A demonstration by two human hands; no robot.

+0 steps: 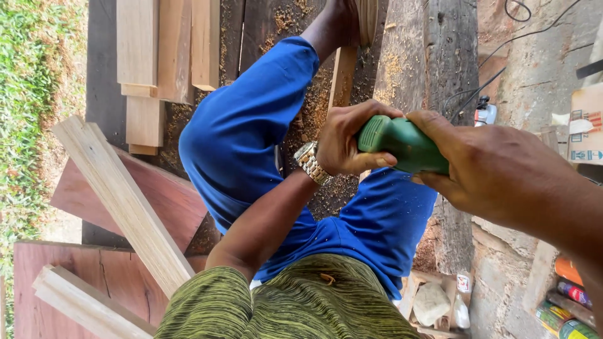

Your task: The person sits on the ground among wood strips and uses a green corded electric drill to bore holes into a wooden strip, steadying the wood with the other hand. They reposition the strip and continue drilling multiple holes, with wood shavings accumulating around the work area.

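Both of my hands grip a green power tool (402, 143). My left hand (339, 141), with a metal watch on its wrist, wraps the tool's rounded end. My right hand (483, 166) comes in from the right and covers the other end. The tool's working part is hidden behind my hands. Just behind the tool a co-worker in a blue shirt (251, 125) leans over a dark bench, and the co-worker's hand (336, 22) rests at the top of a narrow pale wood strip (343, 78). My green striped shirt (282, 304) fills the bottom.
Sawdust covers the dark bench (286, 22). Pale planks (154, 50) lie at the top left, a long pale plank (119, 194) crosses reddish boards (166, 194). A cable (496, 78), a cardboard box (587, 122) and spray cans (565, 307) sit on the right.
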